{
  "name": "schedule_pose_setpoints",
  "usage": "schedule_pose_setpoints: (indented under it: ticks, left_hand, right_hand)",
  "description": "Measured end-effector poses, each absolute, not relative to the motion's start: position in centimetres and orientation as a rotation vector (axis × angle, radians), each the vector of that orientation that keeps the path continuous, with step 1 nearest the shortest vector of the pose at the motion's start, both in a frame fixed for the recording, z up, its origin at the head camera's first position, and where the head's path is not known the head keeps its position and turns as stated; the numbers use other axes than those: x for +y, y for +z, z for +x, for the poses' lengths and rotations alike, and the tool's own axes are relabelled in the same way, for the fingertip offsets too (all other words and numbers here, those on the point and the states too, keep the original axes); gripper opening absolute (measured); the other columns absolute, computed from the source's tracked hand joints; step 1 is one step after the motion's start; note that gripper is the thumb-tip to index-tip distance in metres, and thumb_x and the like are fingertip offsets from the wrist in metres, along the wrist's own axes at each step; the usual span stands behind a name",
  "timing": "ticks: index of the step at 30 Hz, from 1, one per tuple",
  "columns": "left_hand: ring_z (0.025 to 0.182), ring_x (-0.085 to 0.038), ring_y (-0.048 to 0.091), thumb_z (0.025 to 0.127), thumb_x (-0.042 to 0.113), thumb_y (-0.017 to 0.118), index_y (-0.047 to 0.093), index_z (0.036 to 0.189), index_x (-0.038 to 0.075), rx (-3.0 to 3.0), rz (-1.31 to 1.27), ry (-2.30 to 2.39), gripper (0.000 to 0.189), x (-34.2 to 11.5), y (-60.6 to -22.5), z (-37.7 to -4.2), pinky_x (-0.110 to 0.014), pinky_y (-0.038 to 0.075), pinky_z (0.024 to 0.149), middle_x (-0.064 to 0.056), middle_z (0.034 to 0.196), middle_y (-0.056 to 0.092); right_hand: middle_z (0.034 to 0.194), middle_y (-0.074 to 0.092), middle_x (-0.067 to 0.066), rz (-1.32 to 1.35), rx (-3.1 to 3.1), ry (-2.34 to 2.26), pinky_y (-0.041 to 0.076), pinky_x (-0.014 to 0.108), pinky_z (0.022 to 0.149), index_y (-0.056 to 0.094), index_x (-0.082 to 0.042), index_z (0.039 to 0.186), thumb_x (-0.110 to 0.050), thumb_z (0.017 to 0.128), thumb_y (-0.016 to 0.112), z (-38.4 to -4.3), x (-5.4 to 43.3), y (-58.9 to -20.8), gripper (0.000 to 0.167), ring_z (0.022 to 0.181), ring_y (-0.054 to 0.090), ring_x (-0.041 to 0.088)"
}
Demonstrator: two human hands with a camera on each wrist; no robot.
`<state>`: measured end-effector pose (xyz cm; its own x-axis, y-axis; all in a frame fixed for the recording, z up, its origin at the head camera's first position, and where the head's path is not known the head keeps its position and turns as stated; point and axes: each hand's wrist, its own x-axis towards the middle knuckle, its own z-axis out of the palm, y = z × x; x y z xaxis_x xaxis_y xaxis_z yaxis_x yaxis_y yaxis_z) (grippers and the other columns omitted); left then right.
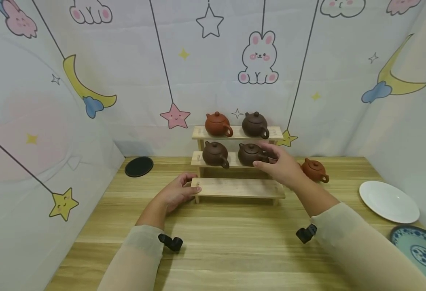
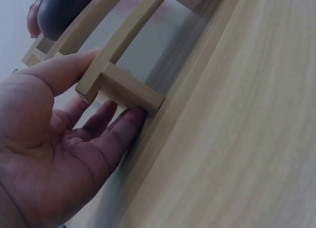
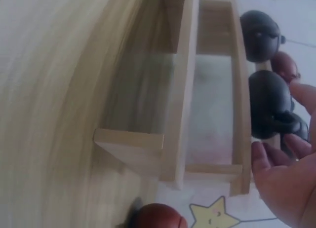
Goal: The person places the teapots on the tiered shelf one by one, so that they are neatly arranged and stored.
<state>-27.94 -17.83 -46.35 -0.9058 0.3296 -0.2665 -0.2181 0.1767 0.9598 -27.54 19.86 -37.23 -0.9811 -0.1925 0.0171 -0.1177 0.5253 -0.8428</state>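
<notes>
A three-tier wooden stand (image 1: 238,187) holds several clay teapots. My left hand (image 1: 178,192) grips the left end of its lowest board, thumb on top and fingers curled by the leg (image 2: 129,87). At the middle tier's right end, my right hand (image 1: 282,165) is spread around the handle side of a dark brown teapot (image 1: 250,154). Its thumb and fingers stand apart on either side of the handle (image 3: 284,123); contact is unclear. Left of it is another dark teapot (image 1: 214,153). The top tier carries a red-brown teapot (image 1: 217,124) and a dark one (image 1: 254,124).
A red-brown teapot (image 1: 314,169) stands on the table behind my right forearm. Farther right lie a white plate (image 1: 389,201) and a blue-patterned plate (image 1: 422,250). A black round coaster (image 1: 138,166) lies at the back left. Printed cloth walls (image 1: 132,81) enclose the table.
</notes>
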Motion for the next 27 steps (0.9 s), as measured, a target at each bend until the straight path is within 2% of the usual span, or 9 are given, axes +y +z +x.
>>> schedule_pose_setpoints:
  ticks: [8, 11, 14, 17, 20, 22, 24, 27]
  left_hand:
    - [0.166, -0.034, 0.023, 0.103, 0.015, 0.073, 0.037, 0.161, 0.011, 2.047, 0.106, 1.778, 0.069, -17.9, -46.2, -27.8, -0.054, 0.043, 0.123, -0.011, 0.180, 0.016]
    - [0.167, -0.034, 0.022, 0.103, 0.015, 0.073, 0.037, 0.161, 0.011, 2.050, 0.103, 1.779, 0.068, -17.9, -46.1, -27.8, -0.055, 0.043, 0.123, -0.011, 0.180, 0.016]
    - [0.167, -0.034, 0.021, 0.103, 0.016, 0.073, 0.038, 0.161, 0.011, 2.051, 0.100, 1.776, 0.068, -17.8, -46.0, -27.8, -0.055, 0.042, 0.124, -0.011, 0.180, 0.015]
    - [0.167, -0.034, 0.019, 0.103, 0.016, 0.073, 0.037, 0.161, 0.011, 2.048, 0.100, 1.781, 0.068, -17.8, -46.0, -27.8, -0.056, 0.042, 0.124, -0.011, 0.180, 0.014]
    - [0.167, -0.035, 0.018, 0.103, 0.016, 0.073, 0.037, 0.161, 0.011, 2.049, 0.106, 1.782, 0.068, -17.8, -46.1, -27.8, -0.056, 0.041, 0.124, -0.011, 0.181, 0.014]
    - [0.167, -0.035, 0.019, 0.103, 0.016, 0.073, 0.037, 0.161, 0.011, 2.047, 0.106, 1.784, 0.068, -17.8, -46.1, -27.8, -0.056, 0.041, 0.124, -0.011, 0.180, 0.015]
    - [0.167, -0.035, 0.020, 0.103, 0.017, 0.073, 0.037, 0.161, 0.011, 2.049, 0.104, 1.780, 0.068, -17.8, -46.2, -27.8, -0.056, 0.041, 0.124, -0.011, 0.180, 0.016]
    - [0.167, -0.035, 0.021, 0.103, 0.017, 0.073, 0.037, 0.161, 0.011, 2.054, 0.110, 1.771, 0.068, -17.8, -46.2, -27.8, -0.057, 0.041, 0.124, -0.012, 0.179, 0.017]
  right_hand:
    - [0.166, 0.049, 0.011, -0.189, 2.709, -1.605, 0.049, 0.054, 0.118, 0.041, -0.022, 0.166, -0.053, 0.099, 0.075, -24.7, 23.4, -37.9, 0.082, 0.151, 0.051, 0.036]
    - [0.163, 0.052, 0.011, -0.115, 2.762, -1.588, 0.053, 0.040, 0.112, 0.041, -0.020, 0.166, -0.054, 0.100, 0.073, -24.0, 25.3, -38.6, 0.081, 0.147, 0.054, 0.034]
    - [0.161, 0.053, 0.014, -0.053, 2.818, -1.537, 0.053, 0.023, 0.099, 0.040, -0.017, 0.166, -0.057, 0.100, 0.070, -23.5, 27.4, -39.5, 0.082, 0.146, 0.054, 0.036]
    - [0.161, 0.052, 0.017, 0.002, 2.875, -1.495, 0.050, 0.020, 0.094, 0.039, -0.014, 0.166, -0.056, 0.102, 0.068, -23.2, 29.6, -40.2, 0.082, 0.147, 0.053, 0.041]
    - [0.163, 0.050, 0.019, 0.080, 2.912, -1.456, 0.054, 0.038, 0.103, 0.036, -0.013, 0.168, -0.057, 0.102, 0.067, -23.5, 31.7, -40.6, 0.085, 0.149, 0.048, 0.044]
    - [0.166, 0.046, 0.020, 0.129, 2.914, -1.433, 0.053, 0.045, 0.106, 0.034, -0.012, 0.168, -0.058, 0.102, 0.066, -23.9, 32.9, -40.7, 0.086, 0.152, 0.043, 0.047]
    - [0.169, 0.041, 0.022, 0.167, 2.904, -1.415, 0.049, 0.059, 0.109, 0.031, -0.011, 0.169, -0.059, 0.102, 0.065, -24.4, 34.0, -40.9, 0.089, 0.154, 0.038, 0.049]
    - [0.172, 0.034, 0.024, 0.180, 2.879, -1.400, 0.048, 0.065, 0.111, 0.027, -0.009, 0.170, -0.057, 0.103, 0.066, -24.9, 35.2, -41.3, 0.092, 0.156, 0.033, 0.053]
